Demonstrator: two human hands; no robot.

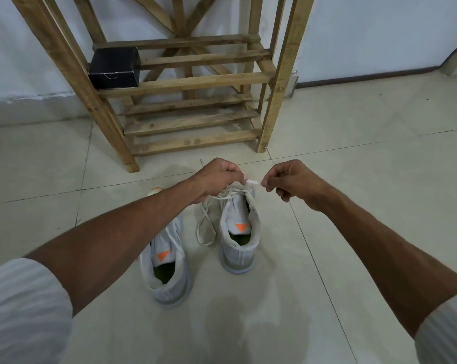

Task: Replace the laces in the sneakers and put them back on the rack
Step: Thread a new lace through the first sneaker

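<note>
Two light grey sneakers with orange triangles on their tongues stand on the tiled floor, heels toward me. The left sneaker [167, 274] is partly under my left forearm. Above the right sneaker [239, 243], my left hand [217, 179] and my right hand [290, 181] pinch a short stretch of white lace [252, 182] between them. More of the lace loops down beside the right sneaker at its left [205, 229]. The wooden shoe rack [196, 82] stands just beyond my hands.
A black box [114, 68] sits on the left end of the rack's upper slatted shelf. The lower shelf [190, 122] holds nothing. A white wall runs behind the rack, with a dark baseboard at the right.
</note>
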